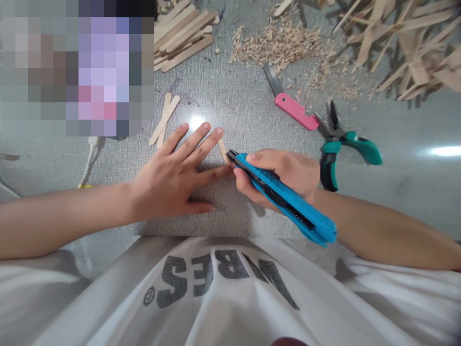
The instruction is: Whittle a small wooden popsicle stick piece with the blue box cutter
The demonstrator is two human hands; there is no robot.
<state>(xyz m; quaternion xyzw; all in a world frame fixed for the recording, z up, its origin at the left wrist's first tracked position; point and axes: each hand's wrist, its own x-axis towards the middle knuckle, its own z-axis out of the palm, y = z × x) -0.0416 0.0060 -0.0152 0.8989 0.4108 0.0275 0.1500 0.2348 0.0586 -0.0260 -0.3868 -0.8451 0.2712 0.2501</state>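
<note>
Head view: left hand point(173, 178) spread on stick point(223, 150), right hand point(284, 175) gripping blue cutter point(284, 198); pliers point(338, 144) beside.

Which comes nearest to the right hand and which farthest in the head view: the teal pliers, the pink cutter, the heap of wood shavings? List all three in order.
Measured from the right hand, which grips the blue utility knife:
1. Teal pliers, just beside the wrist, on its right.
2. Pink cutter, farther up the table.
3. Heap of wood shavings, near the table's far edge.
</note>
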